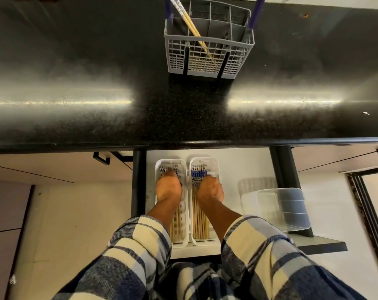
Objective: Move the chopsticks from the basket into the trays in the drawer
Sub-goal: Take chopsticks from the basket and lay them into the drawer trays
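A grey cutlery basket [208, 44] stands on the black counter, with a pair of pale chopsticks [189, 21] leaning in its middle compartment. Below, the open drawer [244, 165] holds two white trays side by side. The left tray [184, 204] and the right tray [216, 167] each contain several chopsticks with blue-patterned tops. My left hand [169, 188] reaches down into the left tray, fingers on the chopstick tops. My right hand [210, 190] is curled over the chopsticks [200, 221] in the right tray. What the fingers grip is hidden.
A clear plastic container [283, 208] sits in the drawer's right part. The glossy black counter [97, 94] overhangs the drawer's back. Two purple handles [256, 11] rise from the basket. Cabinet fronts and a pale floor [64, 213] lie to the left.
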`<state>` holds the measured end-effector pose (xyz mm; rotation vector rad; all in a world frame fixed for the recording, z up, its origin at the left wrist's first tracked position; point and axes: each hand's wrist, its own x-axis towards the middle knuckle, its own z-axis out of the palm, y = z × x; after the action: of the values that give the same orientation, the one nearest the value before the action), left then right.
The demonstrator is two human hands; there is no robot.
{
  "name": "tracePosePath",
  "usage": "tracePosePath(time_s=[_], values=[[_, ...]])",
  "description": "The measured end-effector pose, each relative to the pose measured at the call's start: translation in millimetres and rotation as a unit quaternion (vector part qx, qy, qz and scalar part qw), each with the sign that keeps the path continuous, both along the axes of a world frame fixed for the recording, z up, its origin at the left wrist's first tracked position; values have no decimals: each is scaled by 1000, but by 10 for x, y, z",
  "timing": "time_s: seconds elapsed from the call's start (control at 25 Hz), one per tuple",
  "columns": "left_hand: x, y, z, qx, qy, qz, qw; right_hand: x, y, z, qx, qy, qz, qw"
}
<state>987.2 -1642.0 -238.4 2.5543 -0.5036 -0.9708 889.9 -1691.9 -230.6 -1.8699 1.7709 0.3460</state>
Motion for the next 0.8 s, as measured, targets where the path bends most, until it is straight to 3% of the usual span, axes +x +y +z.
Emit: tracePosePath(time_s=[0.6, 0.8], values=[[-146, 321, 10, 102, 13, -152, 983, -156, 82, -28, -16, -2, 58, 998], [-190, 401, -9, 158, 25, -194, 968, -221, 225, -20, 30, 44, 113, 992]])
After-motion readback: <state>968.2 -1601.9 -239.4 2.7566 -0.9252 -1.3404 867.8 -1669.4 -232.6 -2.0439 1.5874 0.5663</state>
